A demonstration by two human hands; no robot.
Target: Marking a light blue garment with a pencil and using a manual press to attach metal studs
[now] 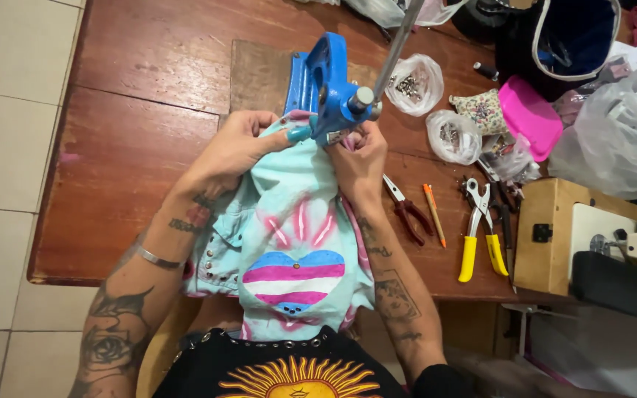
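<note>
**Both hands at the blue press, cloth under its head**

Both hands sit close together at the press. From my feed, the left hand (239, 144) pinches the top edge of the painted denim garment (289, 236), fingertips closed on the cloth right beside the head of the blue hand press (326, 88). The right hand (359, 158) grips the same edge from the other side, fingers curled shut on the fabric just under the press head. I see the garment draped from the press toward the body, hanging over the near edge of the wooden table (149, 81); it is pale blue with a striped heart painted on it. The press stands on a wooden board (259, 70), its metal lever (399, 40) slanting up and away. Right of the hands lie red-handled pliers (405, 210), an orange pen (433, 214) and yellow-handled punch pliers (481, 236), well apart from the cloth. Two clear bags of metal fittings (416, 85) rest beyond them.
</note>
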